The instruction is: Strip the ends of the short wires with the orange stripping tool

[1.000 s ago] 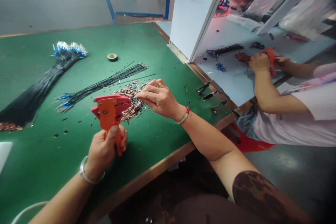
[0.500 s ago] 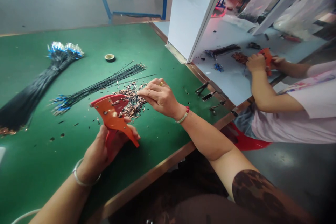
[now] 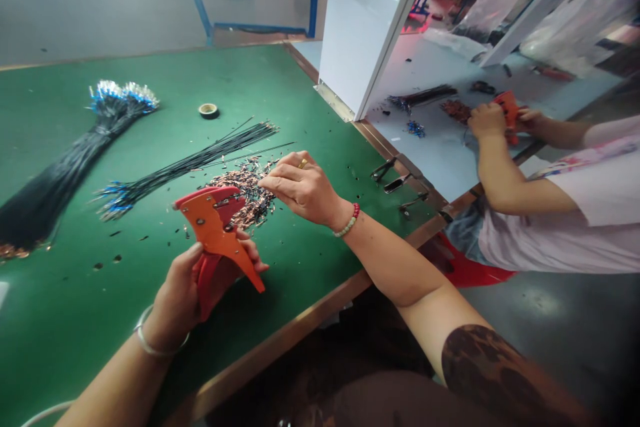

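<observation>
Left hand (image 3: 183, 293) grip clamps orange crimper (image 3: 215, 230), handles splayed, head at 12 o'clock beside terminal pile (image 3: 240, 183) on counter (image 3: 60, 320); right hand (image 3: 305, 190) at 2 o'clock, grip pinched narrow into pile, keeping the feed path short.

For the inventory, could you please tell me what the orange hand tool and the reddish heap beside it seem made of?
Orange-and-red hand tool: likely moulded plastic, matt, evenly coloured. Heap of small reddish pieces: probably copper-toned metal, judging by its glints.
</observation>
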The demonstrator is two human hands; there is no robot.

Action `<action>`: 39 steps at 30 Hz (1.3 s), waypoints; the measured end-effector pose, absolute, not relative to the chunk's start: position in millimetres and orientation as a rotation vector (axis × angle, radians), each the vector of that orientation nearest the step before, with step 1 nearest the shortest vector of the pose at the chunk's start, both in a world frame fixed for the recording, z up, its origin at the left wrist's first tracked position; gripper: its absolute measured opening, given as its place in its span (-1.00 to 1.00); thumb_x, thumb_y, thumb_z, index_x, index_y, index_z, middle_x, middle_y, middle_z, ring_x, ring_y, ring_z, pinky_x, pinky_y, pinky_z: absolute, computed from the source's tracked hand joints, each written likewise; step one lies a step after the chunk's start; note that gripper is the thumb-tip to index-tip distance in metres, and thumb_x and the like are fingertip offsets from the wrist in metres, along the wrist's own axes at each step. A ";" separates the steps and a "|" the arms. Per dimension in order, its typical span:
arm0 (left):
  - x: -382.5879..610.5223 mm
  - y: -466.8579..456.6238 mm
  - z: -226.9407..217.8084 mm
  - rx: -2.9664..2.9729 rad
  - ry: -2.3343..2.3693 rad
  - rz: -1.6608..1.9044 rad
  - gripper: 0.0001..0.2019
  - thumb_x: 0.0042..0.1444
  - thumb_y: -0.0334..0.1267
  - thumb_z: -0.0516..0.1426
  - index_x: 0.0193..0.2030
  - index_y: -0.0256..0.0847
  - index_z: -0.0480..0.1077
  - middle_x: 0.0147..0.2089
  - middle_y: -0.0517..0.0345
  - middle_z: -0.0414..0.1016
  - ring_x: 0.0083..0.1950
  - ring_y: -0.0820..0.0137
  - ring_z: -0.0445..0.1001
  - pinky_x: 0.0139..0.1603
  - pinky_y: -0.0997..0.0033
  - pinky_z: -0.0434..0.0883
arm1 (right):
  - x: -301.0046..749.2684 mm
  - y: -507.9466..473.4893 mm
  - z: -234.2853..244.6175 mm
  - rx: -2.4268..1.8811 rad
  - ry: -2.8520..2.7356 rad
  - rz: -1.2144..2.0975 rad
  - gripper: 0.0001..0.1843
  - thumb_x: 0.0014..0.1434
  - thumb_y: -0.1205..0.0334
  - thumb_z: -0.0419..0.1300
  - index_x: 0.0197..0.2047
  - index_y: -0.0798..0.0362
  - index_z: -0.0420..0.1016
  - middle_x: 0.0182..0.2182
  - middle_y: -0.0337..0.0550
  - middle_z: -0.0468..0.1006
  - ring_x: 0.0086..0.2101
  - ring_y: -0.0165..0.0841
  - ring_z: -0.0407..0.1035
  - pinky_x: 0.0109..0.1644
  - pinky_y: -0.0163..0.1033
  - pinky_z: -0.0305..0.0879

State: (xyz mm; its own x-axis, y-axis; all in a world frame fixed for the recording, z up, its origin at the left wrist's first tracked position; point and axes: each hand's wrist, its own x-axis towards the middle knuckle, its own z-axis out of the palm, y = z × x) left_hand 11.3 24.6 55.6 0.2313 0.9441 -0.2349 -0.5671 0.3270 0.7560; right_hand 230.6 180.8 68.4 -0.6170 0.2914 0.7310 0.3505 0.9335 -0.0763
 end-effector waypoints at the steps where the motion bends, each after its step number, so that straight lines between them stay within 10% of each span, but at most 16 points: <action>1: 11.4 24.3 55.5 0.588 0.776 1.134 -0.60 0.34 0.01 0.16 0.03 -0.30 0.57 -0.10 -0.14 0.68 -0.08 0.05 0.68 0.03 -0.04 0.66 | 230.8 180.7 68.6 -0.451 -2.273 -0.097 -0.74 0.54 0.22 0.13 0.02 -0.01 0.68 -0.12 -0.20 0.73 -0.02 -0.30 0.48 0.16 -0.11 0.26; 12: 6.4 23.9 50.0 0.720 0.746 1.119 -0.40 0.18 0.32 0.24 0.04 -0.19 0.59 -0.11 -0.02 0.65 -0.16 0.15 0.66 -0.05 0.11 0.67 | 230.2 178.6 71.0 -0.488 -2.322 -0.056 -0.75 0.53 0.22 0.15 0.07 -0.04 0.67 -0.12 -0.18 0.74 0.01 -0.29 0.49 0.15 -0.08 0.27; 39: 13.9 16.7 48.2 0.847 1.006 1.231 -0.43 0.20 0.31 0.23 -0.18 -0.28 0.54 -0.34 0.02 0.54 -0.44 0.24 0.54 -0.44 0.21 0.57 | 230.6 177.9 72.2 -0.496 -2.347 -0.006 -0.72 0.55 0.20 0.12 0.07 -0.01 0.68 -0.11 -0.16 0.74 0.01 -0.29 0.48 0.17 -0.10 0.25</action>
